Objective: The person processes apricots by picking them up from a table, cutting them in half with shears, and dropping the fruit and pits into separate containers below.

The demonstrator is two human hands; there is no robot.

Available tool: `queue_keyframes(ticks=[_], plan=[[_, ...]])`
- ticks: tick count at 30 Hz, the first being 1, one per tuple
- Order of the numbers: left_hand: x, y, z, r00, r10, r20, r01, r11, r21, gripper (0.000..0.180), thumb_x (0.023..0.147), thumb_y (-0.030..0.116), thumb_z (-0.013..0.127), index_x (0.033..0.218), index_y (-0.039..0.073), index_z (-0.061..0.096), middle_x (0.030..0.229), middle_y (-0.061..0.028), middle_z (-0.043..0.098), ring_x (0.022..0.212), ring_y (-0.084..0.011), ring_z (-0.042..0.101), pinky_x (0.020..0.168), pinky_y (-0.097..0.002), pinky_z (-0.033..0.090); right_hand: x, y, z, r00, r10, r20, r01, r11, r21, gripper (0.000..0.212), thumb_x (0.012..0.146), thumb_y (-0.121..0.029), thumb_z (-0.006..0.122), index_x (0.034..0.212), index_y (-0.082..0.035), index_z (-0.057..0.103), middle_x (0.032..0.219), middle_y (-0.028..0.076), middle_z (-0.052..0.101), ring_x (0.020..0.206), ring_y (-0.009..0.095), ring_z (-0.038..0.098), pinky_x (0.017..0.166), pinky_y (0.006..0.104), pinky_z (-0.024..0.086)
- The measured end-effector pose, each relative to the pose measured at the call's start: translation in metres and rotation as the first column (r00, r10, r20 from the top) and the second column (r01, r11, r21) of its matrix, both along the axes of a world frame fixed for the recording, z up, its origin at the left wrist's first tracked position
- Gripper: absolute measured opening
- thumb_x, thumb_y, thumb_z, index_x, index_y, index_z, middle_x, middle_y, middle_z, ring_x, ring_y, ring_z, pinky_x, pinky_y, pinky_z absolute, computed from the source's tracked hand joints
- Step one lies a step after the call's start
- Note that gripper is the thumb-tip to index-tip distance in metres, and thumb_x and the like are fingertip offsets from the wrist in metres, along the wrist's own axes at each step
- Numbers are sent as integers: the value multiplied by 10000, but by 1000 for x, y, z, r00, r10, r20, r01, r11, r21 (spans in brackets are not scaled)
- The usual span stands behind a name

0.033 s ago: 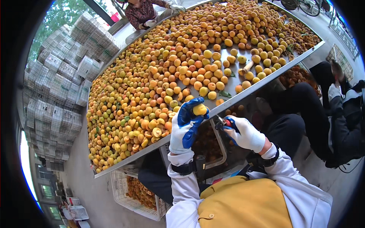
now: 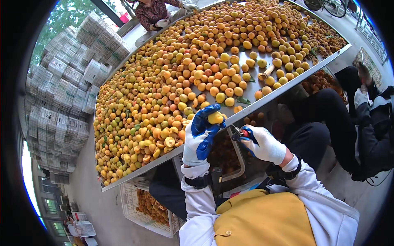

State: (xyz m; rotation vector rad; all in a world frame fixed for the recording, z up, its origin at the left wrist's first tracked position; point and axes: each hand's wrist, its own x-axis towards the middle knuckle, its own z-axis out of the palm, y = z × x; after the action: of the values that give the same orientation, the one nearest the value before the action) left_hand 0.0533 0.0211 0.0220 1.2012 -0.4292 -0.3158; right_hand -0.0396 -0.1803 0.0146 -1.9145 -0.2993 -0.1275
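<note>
My left hand (image 2: 200, 137), in a white glove with blue fingers, is shut on a yellow apricot (image 2: 215, 118) just off the near rim of the metal table (image 2: 283, 91). To its right, my right hand (image 2: 264, 144) in a white glove grips a small cutting tool with a red handle (image 2: 243, 133). The tool's tip points toward the apricot but stays a little apart from it. A big heap of orange and yellow apricots (image 2: 184, 82) covers the table ahead of both hands.
A wooden-handled tool (image 2: 266, 73) lies on a bare patch of the table. White crates (image 2: 65, 94) are stacked at the left. A crate of fruit (image 2: 150, 207) sits under the table. One person (image 2: 158, 12) works across the table, another (image 2: 369, 119) sits at my right.
</note>
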Motion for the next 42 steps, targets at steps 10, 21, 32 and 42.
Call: queue_keyframes(ticks=[10, 21, 32, 42], plan=[[-9, 14, 7, 995, -103, -19, 99, 985, -142, 427, 915, 79, 668, 1306, -51, 558, 1229, -182, 652, 1121, -246, 646, 982, -368, 516, 1, 7, -6, 993, 106, 56, -103, 994, -46, 134, 894, -8, 651, 1021, 0, 608, 823, 208, 585, 727, 425, 556, 661, 416, 459], [-22, -5, -1, 989, -140, -39, 129, 968, -215, 416, 966, 229, 626, 1266, -57, 586, 1145, -200, 694, 1071, -274, 677, 1005, -379, 502, 0, 16, -12, 990, 142, -14, -140, 985, 101, 106, 973, -80, 606, 1046, -5, 595, 838, 186, 630, 748, 326, 564, 734, 388, 480], [-25, -23, -9, 986, 159, 44, -159, 987, 9, 292, 934, 62, 669, 1191, -70, 624, 1063, -120, 718, 956, -149, 684, 878, -255, 538, 4, 40, -30, 983, -127, 132, 102, 978, 180, 130, 973, -29, 550, 1088, 18, 588, 940, 223, 673, 880, 390, 649, 791, 377, 502], [-19, -37, -36, 986, 150, -76, -153, 988, -37, 294, 1009, 226, 615, 1040, -66, 637, 911, -114, 710, 823, -191, 729, 720, -289, 585, 5, 47, -52, 980, -124, -152, 159, 958, 239, 183, 1009, -77, 544, 1134, 45, 601, 930, 193, 683, 827, 320, 632, 785, 360, 504]])
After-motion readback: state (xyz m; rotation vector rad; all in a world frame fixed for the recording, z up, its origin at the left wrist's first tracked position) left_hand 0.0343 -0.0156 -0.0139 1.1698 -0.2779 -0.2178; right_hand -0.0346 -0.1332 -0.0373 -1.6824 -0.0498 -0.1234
